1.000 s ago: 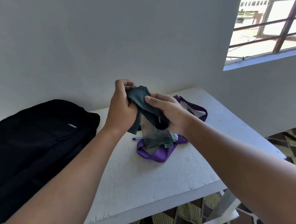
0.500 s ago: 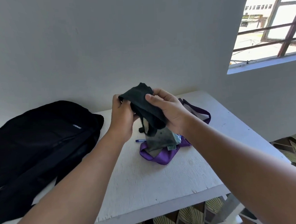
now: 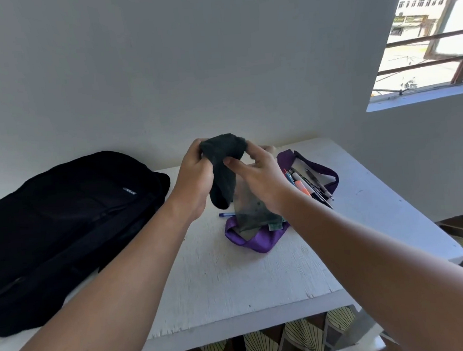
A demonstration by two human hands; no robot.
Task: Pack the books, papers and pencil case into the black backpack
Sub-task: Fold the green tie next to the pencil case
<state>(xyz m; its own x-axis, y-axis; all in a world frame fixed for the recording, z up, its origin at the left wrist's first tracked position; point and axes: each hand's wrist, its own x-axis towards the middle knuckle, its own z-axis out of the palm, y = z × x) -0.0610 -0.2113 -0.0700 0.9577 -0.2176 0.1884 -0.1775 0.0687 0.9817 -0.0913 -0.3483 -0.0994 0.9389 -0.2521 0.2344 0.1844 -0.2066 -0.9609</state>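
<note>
A dark green cloth (image 3: 222,159) hangs bunched between both hands above the white table (image 3: 232,279). My left hand (image 3: 195,180) grips its left side, and my right hand (image 3: 255,173) pinches its right side with thumb and fingers. Below them lies an open purple pencil case (image 3: 259,240) with several pens (image 3: 305,188) showing at its right end and a greenish pouch (image 3: 252,213) on top. The black backpack (image 3: 63,222) lies flat on the table's left part, its zips appearing closed.
A blue pen (image 3: 225,215) lies on the table just left of the pencil case. A grey wall stands behind the table, with a barred window (image 3: 431,38) at the upper right. Patterned floor (image 3: 299,337) shows beyond the table's front edge.
Both hands have raised the cloth and pulled it further from the pencil case. The right hand shifted from a full grip to a pinch, uncovering the pens.
</note>
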